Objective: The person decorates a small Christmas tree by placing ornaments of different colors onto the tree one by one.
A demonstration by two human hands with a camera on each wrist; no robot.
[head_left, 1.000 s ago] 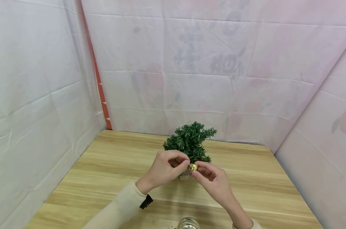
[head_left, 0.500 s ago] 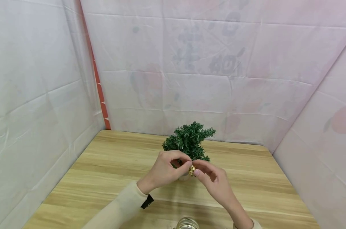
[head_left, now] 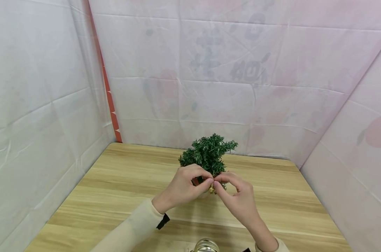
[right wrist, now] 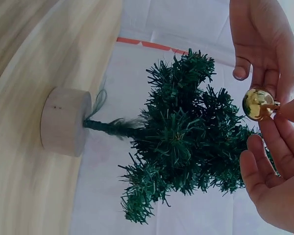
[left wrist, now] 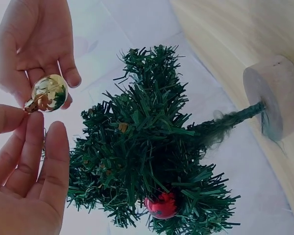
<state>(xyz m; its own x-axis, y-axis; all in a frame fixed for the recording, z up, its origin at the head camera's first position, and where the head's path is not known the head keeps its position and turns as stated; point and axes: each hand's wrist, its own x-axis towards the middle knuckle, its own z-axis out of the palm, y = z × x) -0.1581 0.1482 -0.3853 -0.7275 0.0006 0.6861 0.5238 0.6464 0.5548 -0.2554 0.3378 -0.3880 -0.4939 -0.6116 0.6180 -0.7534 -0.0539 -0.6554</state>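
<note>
A small gold Christmas ball (head_left: 212,189) hangs below the meeting fingertips of both hands, just in front of a small artificial Christmas tree (head_left: 208,152). My left hand (head_left: 184,185) pinches at the ball's top from the left. From the right, my right hand (head_left: 239,199) also pinches there, its thumb and index finger touching the left fingertips. In the left wrist view the shiny ball (left wrist: 50,93) shows whole, its cap partly hidden by fingers; any string there is too fine to tell. Among the green branches sits a red ball (left wrist: 161,205). The trunk stands in a round pale base (right wrist: 63,122).
A round shiny container (head_left: 206,245) stands at the near edge of the view, partly cut off. The wooden table (head_left: 114,182) has pale cloth walls (head_left: 184,101) at its back and sides.
My right fingers have moved from the side of the gold ball up to its top, meeting the left fingertips. The ball now hangs slightly lower. The left hand has barely moved.
</note>
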